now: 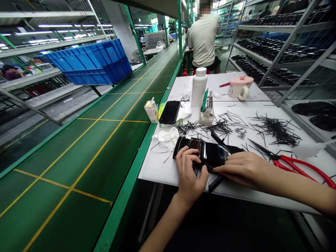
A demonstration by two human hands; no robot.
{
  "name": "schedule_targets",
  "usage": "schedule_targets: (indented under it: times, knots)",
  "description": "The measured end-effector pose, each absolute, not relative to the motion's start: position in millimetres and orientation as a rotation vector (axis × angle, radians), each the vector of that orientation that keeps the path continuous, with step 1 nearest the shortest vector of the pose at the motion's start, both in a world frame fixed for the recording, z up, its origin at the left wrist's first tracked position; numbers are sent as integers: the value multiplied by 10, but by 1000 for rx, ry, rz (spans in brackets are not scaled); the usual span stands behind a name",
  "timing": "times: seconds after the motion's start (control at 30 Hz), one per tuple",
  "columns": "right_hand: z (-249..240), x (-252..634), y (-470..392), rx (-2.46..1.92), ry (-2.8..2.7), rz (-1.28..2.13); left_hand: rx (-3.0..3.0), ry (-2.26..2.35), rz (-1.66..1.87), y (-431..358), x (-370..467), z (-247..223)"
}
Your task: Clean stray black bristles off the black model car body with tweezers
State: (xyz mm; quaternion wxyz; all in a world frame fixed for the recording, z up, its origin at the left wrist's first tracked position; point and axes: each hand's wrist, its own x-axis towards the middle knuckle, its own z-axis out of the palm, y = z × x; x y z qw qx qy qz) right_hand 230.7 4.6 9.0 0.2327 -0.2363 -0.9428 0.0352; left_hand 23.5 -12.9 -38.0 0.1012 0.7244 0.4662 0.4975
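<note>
A glossy black shoe point(214, 153) lies sideways on the white table, with dark strap-like pieces point(218, 138) sticking out near its right end. My left hand point(189, 168) is closed on its left part, fingers curled over the top and thumb at the near edge. At the right end, my right hand point(237, 168) presses its fingers together along the shoe's near side. Whether a small piece sits between those fingertips is hidden. Beside my right forearm lie red-handled scissors point(286, 161), blades apart. Thin black strips point(279, 130) are scattered behind the shoe.
A green conveyor belt point(105, 140) runs along the left, with a blue crate point(91, 63) beyond it. On the table point(157, 171) stand a phone point(169, 112), white bottle point(199, 87), pink-lidded mug point(240, 87) and crumpled tissue point(168, 138). Shoe racks point(275, 59) line the right; a person point(204, 38) sits ahead.
</note>
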Motion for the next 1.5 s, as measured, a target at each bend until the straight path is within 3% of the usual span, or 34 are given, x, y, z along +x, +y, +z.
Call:
schedule_targets:
  times: [0.7,1.07,1.17,1.37,1.5]
  knots:
    - [284,2102,236,-922,-3171,-104,2268,1408,1409,-108,250,-456]
    - [435,1995,306,-1081,-3286,210,2218,1327,1484,-131,213,-434]
    - [481,2063,338,-996,-3149,480,2187,1170,1525,-118,143,-367]
    - [511,2285,500,-1044,-2506,1640,2156,894,1182,-41,68,-127]
    - [395,2383,569,-1094,-2129,1949,2063,848,1108,-20,112,-57]
